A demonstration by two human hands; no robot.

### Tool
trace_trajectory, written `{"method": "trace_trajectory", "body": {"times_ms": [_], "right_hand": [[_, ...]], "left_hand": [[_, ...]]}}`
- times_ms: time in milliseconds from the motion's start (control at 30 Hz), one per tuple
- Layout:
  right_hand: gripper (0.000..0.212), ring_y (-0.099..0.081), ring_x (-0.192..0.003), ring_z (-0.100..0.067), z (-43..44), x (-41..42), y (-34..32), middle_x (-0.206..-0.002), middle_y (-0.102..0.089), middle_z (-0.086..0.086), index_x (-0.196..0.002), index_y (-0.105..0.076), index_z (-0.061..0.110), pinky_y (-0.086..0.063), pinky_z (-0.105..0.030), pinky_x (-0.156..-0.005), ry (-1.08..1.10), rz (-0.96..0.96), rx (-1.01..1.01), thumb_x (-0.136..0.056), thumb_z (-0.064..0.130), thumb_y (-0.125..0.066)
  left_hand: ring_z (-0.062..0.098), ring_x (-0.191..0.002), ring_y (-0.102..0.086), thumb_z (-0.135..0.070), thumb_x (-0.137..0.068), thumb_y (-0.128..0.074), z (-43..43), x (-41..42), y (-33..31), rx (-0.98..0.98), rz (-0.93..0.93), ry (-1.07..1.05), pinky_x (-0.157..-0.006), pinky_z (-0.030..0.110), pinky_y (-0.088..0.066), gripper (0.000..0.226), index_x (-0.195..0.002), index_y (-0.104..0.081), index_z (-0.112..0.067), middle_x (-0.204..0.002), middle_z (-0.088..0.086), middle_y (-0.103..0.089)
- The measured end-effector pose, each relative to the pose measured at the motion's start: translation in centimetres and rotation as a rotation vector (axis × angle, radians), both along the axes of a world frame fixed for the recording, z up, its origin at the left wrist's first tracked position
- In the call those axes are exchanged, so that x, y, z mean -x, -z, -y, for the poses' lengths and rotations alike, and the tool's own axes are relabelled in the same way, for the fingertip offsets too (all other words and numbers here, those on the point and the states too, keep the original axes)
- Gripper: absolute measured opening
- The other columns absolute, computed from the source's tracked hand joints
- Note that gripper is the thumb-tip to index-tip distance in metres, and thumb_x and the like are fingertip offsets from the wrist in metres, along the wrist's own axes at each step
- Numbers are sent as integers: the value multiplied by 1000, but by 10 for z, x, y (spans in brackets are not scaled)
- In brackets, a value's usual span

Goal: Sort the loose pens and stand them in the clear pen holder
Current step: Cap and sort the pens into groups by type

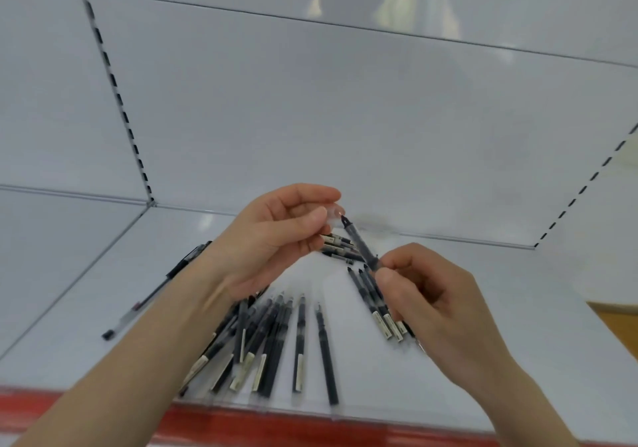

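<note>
Head view: white shelf (483, 291); loose pens (272, 339) fanned at six o'clock; right hand (431, 294) pinches a dark pen (360, 244), tip toward eleven; left hand (276, 239) pinches a clear cap (334, 215) beside it; probably capping, so align squarely; holder unseen.

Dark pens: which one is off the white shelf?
The dark grey pen pinched by the right hand, tip raised toward the small clear cap the left hand holds; the other pens lie flat on the white shelf.
</note>
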State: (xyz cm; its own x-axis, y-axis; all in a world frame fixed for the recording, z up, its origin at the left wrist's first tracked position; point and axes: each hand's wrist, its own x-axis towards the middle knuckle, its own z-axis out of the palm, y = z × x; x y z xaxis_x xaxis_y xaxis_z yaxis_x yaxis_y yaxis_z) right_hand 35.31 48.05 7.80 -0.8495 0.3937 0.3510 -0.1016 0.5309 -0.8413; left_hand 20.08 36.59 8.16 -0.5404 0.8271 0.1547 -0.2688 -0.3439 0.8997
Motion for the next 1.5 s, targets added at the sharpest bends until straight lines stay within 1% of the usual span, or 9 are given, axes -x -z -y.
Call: {"method": "trace_trajectory", "body": {"times_ms": [200,333,400,500,933,1067,1267,1367,1500], "right_hand": [[13,-37,-40,-3,-1,0,-1,-45,-44,1,-63,-56,20,-29,-10,-43,-48,76,69,-74,25,-51],[13,-36,-40,-3,1,-1,-2,-45,-46,1,-68,-59,17,-28,-10,-42,-34,81,111,-74,26,-51],[15,-35,-40,-3,1,-1,-2,-46,-46,1,-69,-58,14,-29,-11,-42,-29,66,142,-79,25,-53],[23,-37,-40,-2,1,-1,-1,-46,-47,1,-64,-60,13,-30,-10,-43,-29,75,176,-87,14,-56],[24,-38,-42,-5,0,0,33,-46,-52,4,-70,-59,12,-31,-14,-44,-13,90,184,-78,33,-52],[26,-41,-42,-8,-3,-1,42,-49,-58,5,-75,-61,6,-34,-15,-45,-41,178,168,-89,27,-57],[23,-56,-49,-6,-41,8,49,-57,-65,3,-72,-62,10,-42,-16,-51,79,390,-15,-89,25,-57],[18,-61,-68,-16,-69,17,56,-68,-65,2,-72,-62,17,-44,-24,-64,215,465,-201,-86,28,-59],[16,-56,-82,-15,-86,27,64,-81,-61,3,-84,-63,14,-39,-24,-67,230,562,-327,-86,30,-60]], "left_hand": [[8,-60,-61,-24,-48,-84,3,4,1,-23,-52,-30,-58,17,-50,34,-79,-73,-18,-77,5,-72],[8,-58,-59,2,-62,-76,-2,1,3,31,-49,-124,-55,16,-49,21,-73,-69,-15,-72,5,-72],[7,-57,-57,-8,-74,-70,-4,-3,5,32,-58,-144,-55,15,-48,7,-80,-69,-12,-69,3,-70],[6,-61,-56,-22,-74,-57,-5,-9,4,53,-99,-173,-59,15,-48,24,-92,-67,-10,-70,0,-67],[7,-67,-62,-17,-75,-61,-11,-30,30,110,-194,-347,-68,17,-53,18,-91,-69,-18,-72,2,-69],[5,-58,-59,-6,-84,-58,-15,-32,40,197,-222,-358,-62,15,-52,18,-97,-67,-15,-72,7,-66],[0,-47,-57,-15,-86,-62,-26,-13,56,578,-560,-324,-56,17,-49,9,-93,-65,-11,-62,-1,-64],[7,-62,-60,-24,-87,-60,-30,-8,59,746,-794,-303,-65,19,-48,19,-98,-66,-11,-75,4,-66],[11,-82,-50,-34,-88,-57,-33,-6,60,893,-985,-304,-67,19,-34,34,-114,-60,-12,-86,-2,-55]]}}
